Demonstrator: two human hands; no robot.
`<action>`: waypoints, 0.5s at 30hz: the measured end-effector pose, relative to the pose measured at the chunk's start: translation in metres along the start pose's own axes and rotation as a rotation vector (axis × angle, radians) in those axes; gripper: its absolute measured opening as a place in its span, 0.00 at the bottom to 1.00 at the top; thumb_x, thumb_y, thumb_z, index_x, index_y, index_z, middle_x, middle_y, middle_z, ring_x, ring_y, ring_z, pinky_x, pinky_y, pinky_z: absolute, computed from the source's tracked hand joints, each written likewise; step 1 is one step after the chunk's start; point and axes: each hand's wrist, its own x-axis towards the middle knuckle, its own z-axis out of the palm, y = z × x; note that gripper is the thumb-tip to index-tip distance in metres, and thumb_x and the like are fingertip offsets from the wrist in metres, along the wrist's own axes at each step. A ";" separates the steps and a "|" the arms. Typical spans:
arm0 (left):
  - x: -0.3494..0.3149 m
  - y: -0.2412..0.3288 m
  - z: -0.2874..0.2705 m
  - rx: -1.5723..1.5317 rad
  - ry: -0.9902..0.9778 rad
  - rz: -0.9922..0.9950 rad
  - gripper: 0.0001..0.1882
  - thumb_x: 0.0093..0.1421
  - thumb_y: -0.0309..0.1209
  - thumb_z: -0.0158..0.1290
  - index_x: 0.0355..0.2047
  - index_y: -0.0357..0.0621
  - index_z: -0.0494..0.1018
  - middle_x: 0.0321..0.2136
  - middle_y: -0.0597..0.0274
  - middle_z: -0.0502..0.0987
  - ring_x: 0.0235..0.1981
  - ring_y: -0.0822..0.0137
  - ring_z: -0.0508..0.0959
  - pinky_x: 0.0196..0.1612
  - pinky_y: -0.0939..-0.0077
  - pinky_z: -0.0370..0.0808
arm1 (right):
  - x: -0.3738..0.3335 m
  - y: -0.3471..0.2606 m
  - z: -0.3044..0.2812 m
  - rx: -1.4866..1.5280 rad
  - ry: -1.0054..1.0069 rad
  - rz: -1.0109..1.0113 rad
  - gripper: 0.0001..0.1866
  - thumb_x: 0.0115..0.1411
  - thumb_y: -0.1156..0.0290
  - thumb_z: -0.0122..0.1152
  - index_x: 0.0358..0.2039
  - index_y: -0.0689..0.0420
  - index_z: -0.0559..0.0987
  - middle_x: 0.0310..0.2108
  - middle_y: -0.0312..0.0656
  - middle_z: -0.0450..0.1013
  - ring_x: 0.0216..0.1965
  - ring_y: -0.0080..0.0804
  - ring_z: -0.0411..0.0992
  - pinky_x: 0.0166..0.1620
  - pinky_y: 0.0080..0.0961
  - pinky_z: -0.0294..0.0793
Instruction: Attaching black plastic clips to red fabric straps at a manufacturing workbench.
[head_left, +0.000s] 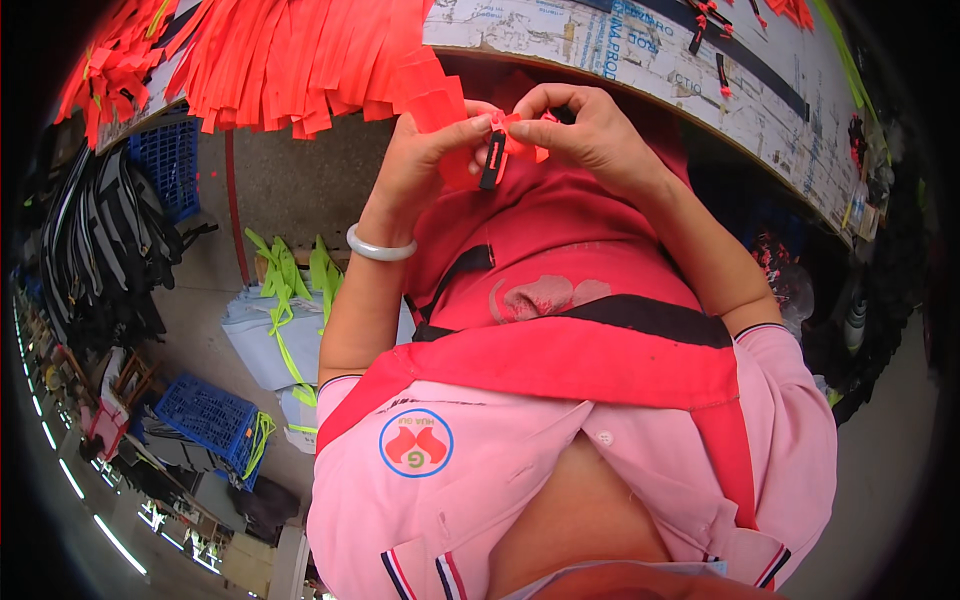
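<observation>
Table [740, 120], just one, is draped at left with red strips [310, 60], too many to count; two blue crates [205, 415] are spotted lower. Left hand [425, 155] and right hand [595, 135] are held close together, one red piece [515, 147] pinched by both, one black tab [490, 172] suspended between them!

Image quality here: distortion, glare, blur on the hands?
Head view: the edge of the table bends, corners go black; head view: lights at lower left burn out to white streaks; head view: left hand and right hand look fairly crisp, no obvious motion blur.
</observation>
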 end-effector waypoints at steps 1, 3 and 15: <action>0.000 0.000 0.000 0.009 -0.006 0.004 0.10 0.58 0.27 0.56 0.37 0.33 0.74 0.24 0.62 0.77 0.21 0.75 0.75 0.25 0.83 0.71 | 0.000 0.000 -0.001 0.018 -0.016 0.012 0.09 0.57 0.68 0.63 0.33 0.61 0.79 0.25 0.33 0.73 0.26 0.12 0.68 0.28 0.12 0.66; -0.001 0.002 0.000 -0.001 -0.008 0.005 0.10 0.58 0.27 0.56 0.37 0.33 0.75 0.24 0.62 0.77 0.21 0.75 0.75 0.25 0.83 0.71 | 0.001 0.002 0.000 0.034 -0.032 0.024 0.09 0.58 0.68 0.63 0.33 0.61 0.79 0.25 0.33 0.73 0.25 0.12 0.68 0.28 0.12 0.65; -0.002 -0.004 0.001 0.040 0.021 0.055 0.10 0.61 0.28 0.54 0.40 0.34 0.74 0.24 0.64 0.75 0.22 0.75 0.74 0.25 0.83 0.70 | 0.001 0.012 0.011 0.093 0.083 0.036 0.11 0.58 0.66 0.64 0.34 0.61 0.79 0.27 0.32 0.74 0.28 0.13 0.67 0.32 0.12 0.66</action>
